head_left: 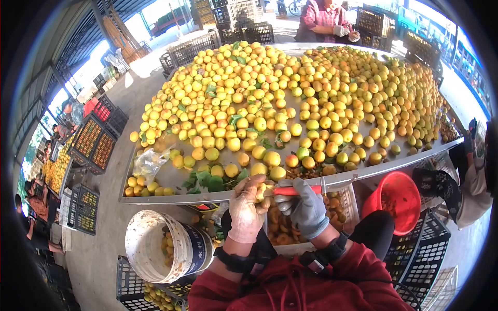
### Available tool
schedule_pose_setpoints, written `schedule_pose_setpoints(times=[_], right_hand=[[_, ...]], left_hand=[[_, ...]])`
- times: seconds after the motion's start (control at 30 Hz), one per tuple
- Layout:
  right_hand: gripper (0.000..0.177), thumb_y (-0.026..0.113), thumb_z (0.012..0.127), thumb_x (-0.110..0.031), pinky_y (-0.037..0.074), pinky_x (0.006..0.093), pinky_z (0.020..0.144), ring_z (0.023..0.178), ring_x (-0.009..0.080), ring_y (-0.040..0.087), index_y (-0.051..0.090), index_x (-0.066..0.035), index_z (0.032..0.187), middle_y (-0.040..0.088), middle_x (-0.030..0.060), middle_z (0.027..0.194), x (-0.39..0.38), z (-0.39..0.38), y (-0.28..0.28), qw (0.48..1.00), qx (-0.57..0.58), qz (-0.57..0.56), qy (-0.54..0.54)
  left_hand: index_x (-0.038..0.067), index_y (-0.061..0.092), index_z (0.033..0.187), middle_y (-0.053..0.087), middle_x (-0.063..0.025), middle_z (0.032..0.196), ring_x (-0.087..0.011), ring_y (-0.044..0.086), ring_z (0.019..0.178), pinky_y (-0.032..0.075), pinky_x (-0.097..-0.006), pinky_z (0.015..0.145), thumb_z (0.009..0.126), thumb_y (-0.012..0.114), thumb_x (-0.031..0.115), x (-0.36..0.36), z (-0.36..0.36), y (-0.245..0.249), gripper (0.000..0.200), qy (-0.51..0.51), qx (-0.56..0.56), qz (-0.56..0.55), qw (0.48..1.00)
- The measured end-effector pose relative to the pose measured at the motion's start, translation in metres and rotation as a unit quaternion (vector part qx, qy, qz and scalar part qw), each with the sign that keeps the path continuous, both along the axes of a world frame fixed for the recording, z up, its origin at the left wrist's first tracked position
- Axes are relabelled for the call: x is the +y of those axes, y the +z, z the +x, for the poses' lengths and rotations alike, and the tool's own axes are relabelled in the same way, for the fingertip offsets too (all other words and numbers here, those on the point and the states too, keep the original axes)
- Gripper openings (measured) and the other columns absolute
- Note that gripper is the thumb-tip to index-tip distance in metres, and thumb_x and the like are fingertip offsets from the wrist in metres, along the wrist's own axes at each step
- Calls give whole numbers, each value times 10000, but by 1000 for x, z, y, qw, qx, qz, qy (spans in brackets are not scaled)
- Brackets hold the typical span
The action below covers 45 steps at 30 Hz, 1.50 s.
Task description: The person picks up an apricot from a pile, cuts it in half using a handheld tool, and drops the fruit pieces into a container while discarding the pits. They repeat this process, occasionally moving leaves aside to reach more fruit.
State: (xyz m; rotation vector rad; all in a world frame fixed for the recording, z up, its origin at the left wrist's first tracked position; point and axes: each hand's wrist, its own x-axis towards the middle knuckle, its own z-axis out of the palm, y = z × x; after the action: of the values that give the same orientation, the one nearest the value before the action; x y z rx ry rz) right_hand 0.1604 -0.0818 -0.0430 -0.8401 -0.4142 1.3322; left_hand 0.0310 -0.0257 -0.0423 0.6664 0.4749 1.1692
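In front of my body, my left hand, in a pale, stained glove, pinches a yellow apricot-like fruit. My right hand, in a grey glove, is closed around the red handle of a small knife, whose blade end meets the fruit. Both hands are just off the near edge of a metal-topped table heaped with yellow and orange fruits. Below them, between my knees, a crate holds cut orange-brown fruit pieces, partly hidden by my hands.
A white bucket tilts at my left and a red basin stands at my right. Black crates flank me. A clear plastic bag lies on the table. A co-worker sits across; another person's leg is at right.
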Motion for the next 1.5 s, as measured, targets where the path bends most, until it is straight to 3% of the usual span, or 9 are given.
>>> schedule_pose_setpoints(times=[0.77,0.83,0.9,0.93,0.97,1.0,1.03,1.2,1.5], right_hand=[[388,469,910,-347,441,269,473,524,171,561,584,8,1015,626,94,696,-11,37,6,993,49,-13,110],[291,515,878,-232,487,306,525,585,202,605,567,0,1047,637,93,749,-18,49,-28,760,-620,191,-33],[261,516,853,-151,515,331,592,650,231,634,548,-4,1066,642,95,797,-19,53,-25,622,-727,279,-82],[251,509,855,-144,525,330,638,720,242,646,542,-3,1060,644,103,835,-16,51,-41,882,-427,157,120],[239,502,863,-149,527,324,643,736,223,640,547,-2,1047,644,96,848,-24,41,-7,692,-676,253,22],[261,487,884,-184,525,319,675,795,205,629,549,-7,1065,636,90,910,-27,44,-32,916,-363,105,134],[293,463,901,-224,505,321,759,885,195,604,539,-20,1096,614,83,987,-21,31,-40,990,-17,9,142],[326,470,893,-223,415,371,934,1074,236,530,499,-36,1159,563,103,1131,-25,10,-19,979,117,64,156],[261,474,903,-329,466,327,725,828,181,577,552,-86,963,598,52,891,-22,27,-32,988,-19,91,124]], left_hand=[[12,517,1126,591,-116,930,-123,476,600,352,-211,517,698,529,-90,7,-27,-3,440,-110,-17,-14,994],[18,540,1065,594,-71,858,-143,573,715,457,-248,615,675,600,-32,-4,-21,6,398,-90,145,35,985],[40,556,1042,605,-59,886,-167,589,830,484,-288,756,678,623,-14,-8,-14,0,374,-73,279,144,947],[59,580,998,608,-45,893,-145,583,833,471,-277,753,688,628,4,-15,-11,19,318,-71,387,249,885],[70,597,942,606,-39,890,-143,579,833,463,-276,752,686,618,11,-15,-6,13,264,-103,362,265,888],[64,587,934,601,-63,887,-175,580,856,459,-295,768,674,606,7,-22,1,17,266,-64,447,271,850],[59,581,931,590,-92,888,-232,572,896,456,-330,788,676,586,-1,-20,8,3,262,-34,420,360,833],[59,567,988,566,-110,947,-304,532,937,449,-388,800,703,628,47,-32,13,16,292,65,528,433,727],[2,519,1094,562,-114,875,-302,541,824,446,-400,698,734,619,117,-38,-2,23,391,186,567,504,624]])
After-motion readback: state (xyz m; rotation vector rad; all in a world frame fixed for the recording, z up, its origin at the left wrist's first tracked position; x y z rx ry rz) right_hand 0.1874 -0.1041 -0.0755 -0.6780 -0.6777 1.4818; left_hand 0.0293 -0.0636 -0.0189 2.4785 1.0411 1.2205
